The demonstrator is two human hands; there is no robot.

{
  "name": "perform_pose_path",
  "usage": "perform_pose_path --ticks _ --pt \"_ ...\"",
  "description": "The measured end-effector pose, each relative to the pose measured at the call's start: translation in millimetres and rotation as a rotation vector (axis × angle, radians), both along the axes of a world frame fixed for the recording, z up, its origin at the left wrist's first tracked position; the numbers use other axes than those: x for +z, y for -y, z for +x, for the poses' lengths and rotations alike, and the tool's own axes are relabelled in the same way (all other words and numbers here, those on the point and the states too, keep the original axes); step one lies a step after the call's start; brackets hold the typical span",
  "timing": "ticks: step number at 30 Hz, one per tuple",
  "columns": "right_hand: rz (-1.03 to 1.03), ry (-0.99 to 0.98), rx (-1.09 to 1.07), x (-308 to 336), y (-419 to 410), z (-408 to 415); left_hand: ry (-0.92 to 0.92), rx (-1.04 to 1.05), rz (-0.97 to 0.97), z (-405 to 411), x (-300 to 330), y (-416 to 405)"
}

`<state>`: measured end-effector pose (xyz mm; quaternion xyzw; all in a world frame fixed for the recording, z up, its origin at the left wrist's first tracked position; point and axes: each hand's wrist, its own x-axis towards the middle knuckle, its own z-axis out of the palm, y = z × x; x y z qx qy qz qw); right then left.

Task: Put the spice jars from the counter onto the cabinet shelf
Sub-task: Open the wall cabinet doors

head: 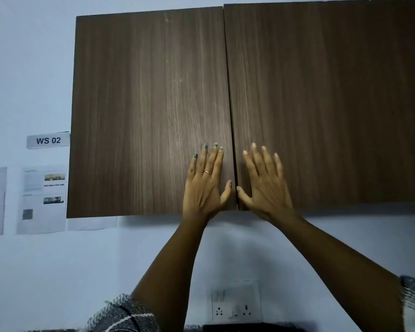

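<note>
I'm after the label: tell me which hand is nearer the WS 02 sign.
Left. The left hand lies flat on the left door, to the right of the WS 02 sign and lower; the right hand is farther right, on the right door.

A dark wood wall cabinet (153, 92) with both doors shut, shelf hidden.

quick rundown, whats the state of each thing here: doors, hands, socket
left door: shut
right door: shut
left hand: flat on the left door, fingers straight
right hand: flat on the right door, fingers spread
socket: nothing plugged in; switch positions too blurred to tell
</note>
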<state>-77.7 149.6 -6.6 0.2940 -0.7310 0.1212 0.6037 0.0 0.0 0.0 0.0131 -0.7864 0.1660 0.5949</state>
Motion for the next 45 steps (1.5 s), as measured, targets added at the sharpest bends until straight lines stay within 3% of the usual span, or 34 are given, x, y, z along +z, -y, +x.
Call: perform_pose_path --ticks 6,14,23,35,45 --pt "0.27 0.162 -0.174 -4 5 -14 0.153 -0.062 -0.004 -22 -20 -1" --pt "0.161 0.294 -0.254 -15 9 -32 0.283 -0.118 0.008 -62 -33 -6" --pt "0.083 0.308 -0.244 -22 17 -56 0.237 -0.061 -0.041 -89 -39 3" --pt "0.099 0.226 -0.213 -27 -12 -30 0.105 -0.441 0.195 -79 -66 -20" --pt "0.139 0.063 -0.167 -31 -62 27 -0.053 -0.73 0.249 -44 -71 -79"
